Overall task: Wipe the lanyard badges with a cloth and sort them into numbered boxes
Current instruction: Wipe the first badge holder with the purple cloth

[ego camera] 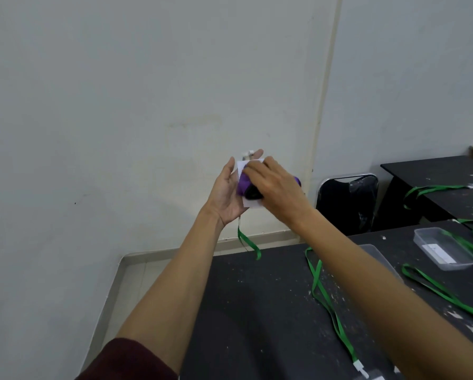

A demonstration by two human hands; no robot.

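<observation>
My left hand holds a white badge flat on its palm, raised in front of the wall. A green lanyard strap hangs from the badge below that hand. My right hand presses a bunched purple and black cloth onto the badge face. Most of the badge is hidden under the cloth and fingers.
A dark speckled table fills the lower right. On it lie more green lanyards, a clear plastic box with a white label, and another clear box partly behind my right forearm. A black chair and a second table stand behind.
</observation>
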